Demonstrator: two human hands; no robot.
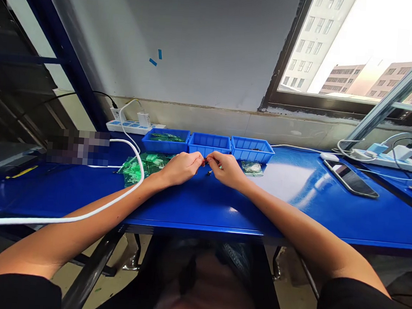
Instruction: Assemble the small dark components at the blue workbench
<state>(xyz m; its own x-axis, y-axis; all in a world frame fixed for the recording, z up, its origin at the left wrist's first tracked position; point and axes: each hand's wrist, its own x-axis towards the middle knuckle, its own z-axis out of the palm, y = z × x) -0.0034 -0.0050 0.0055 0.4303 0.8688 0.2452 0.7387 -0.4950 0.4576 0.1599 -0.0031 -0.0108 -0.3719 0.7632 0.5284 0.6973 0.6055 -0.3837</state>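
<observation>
My left hand (184,167) and my right hand (226,169) meet above the blue table, fingertips pinched close together. Between them is a small dark part, too small to name, and the fingers hide most of it. Just below the fingertips shows a little black and shiny piece (209,173); I cannot tell whether it hangs from the held part or lies on the table. Green plastic packets (137,169) lie left of my left hand. Beside my right hand is a small clear bag (252,168) with contents I cannot make out.
Three blue bins stand behind my hands: a left bin (148,145) with green items, a middle bin (209,150), and a right bin (268,155) with small dark pieces. A white cable (141,168) arcs over my left forearm. A phone (352,179) and power strip (410,164) sit right.
</observation>
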